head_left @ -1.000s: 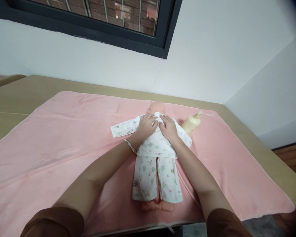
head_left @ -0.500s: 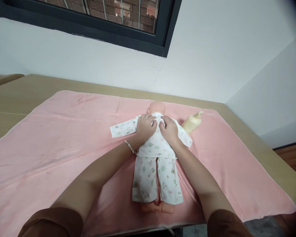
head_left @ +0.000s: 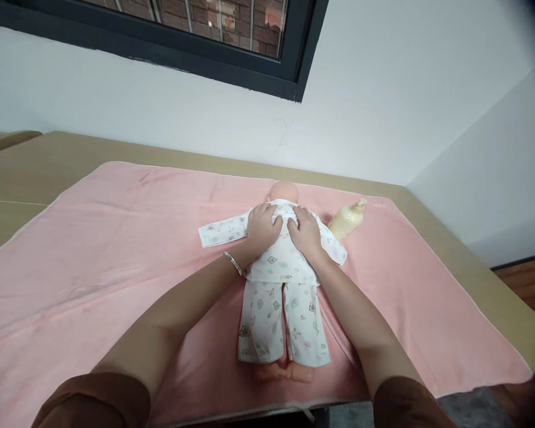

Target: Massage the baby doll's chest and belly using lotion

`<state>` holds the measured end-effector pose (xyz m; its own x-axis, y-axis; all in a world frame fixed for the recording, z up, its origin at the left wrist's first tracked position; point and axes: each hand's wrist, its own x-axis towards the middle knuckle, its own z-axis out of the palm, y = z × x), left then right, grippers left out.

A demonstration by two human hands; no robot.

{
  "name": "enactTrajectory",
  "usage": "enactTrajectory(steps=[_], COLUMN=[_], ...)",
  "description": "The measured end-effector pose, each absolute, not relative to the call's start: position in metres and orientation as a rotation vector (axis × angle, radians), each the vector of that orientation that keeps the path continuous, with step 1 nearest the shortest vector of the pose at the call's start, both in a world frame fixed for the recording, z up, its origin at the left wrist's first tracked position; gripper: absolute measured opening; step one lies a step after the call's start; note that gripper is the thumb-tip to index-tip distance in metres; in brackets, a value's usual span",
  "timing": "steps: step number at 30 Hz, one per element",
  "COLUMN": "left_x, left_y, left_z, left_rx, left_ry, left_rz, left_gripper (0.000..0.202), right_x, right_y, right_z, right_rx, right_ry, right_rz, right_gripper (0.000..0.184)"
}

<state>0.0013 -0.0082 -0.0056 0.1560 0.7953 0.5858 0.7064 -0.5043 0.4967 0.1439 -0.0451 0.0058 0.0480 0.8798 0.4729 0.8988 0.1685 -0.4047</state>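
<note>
Doll (head_left: 279,279) lies lengthwise on a pink, fleecy towel (head_left: 116,238) spread over the tan desk (head_left: 35,160). I see only the top of its smooth plastic head, and its chest is covered by my hands. My left hand (head_left: 262,227) and right hand (head_left: 306,232) rest flat on the soft printed cotton shirt, fingers stretched out, clasping nothing. A cream bottle (head_left: 346,219), rounded and glossy, lies just beside the doll's sleeve, its base hidden behind it.

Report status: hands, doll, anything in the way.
Left hand and right hand flat on upper shirt. Doll lies dressed on towel. Bottle beside doll, clear of hands.
</note>
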Motion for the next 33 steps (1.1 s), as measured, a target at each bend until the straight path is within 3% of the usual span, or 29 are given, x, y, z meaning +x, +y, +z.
enactTrajectory(steps=[33], left_x=[0.001], left_y=[-0.007], left_z=[-0.008], left_rx=[2.288], left_ry=[1.504], left_rz=[1.319], left_gripper=[0.031], right_x=[0.134], right_y=[-0.057], right_z=[0.017], right_rx=[-1.833], right_ry=[-1.792], right_rz=[-0.164], right_gripper=[0.045])
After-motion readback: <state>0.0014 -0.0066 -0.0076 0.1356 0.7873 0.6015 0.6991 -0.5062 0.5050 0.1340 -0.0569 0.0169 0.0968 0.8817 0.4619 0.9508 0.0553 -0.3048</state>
